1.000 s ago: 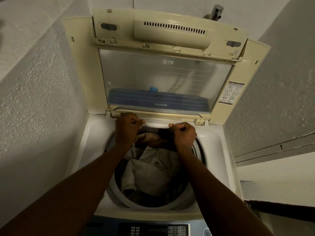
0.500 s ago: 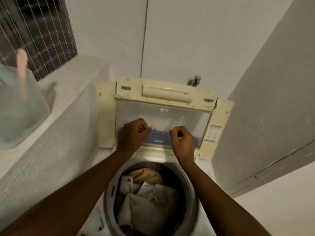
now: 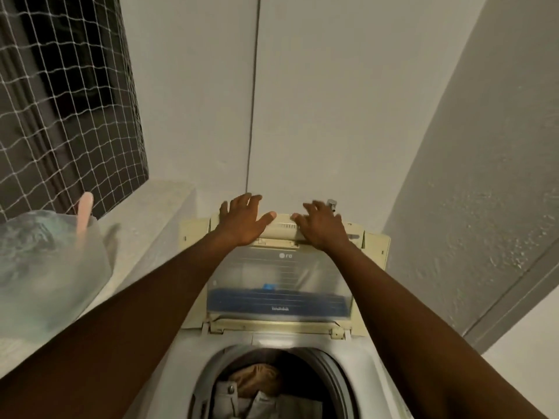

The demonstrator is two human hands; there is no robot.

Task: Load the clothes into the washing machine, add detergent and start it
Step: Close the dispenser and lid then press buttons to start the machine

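The top-loading washing machine (image 3: 366, 367) stands below me with its cream lid (image 3: 279, 273) raised upright against the back wall. Grey and tan clothes (image 3: 257, 391) lie inside the drum. My left hand (image 3: 242, 222) rests with spread fingers on the lid's top edge, left of the handle. My right hand (image 3: 322, 226) lies flat on the same edge, to the right. Neither hand holds anything.
On the textured ledge (image 3: 145, 225) at the left sits a translucent plastic container (image 3: 45, 267) with a pink stick in it. A netted window (image 3: 60, 95) is above it. Walls close in behind and on the right; a tap (image 3: 331, 204) sticks out behind the lid.
Both hands rose out of the drum, away from the clothes, up to the lid's top edge, and their fingers opened. The camera tilted upward.
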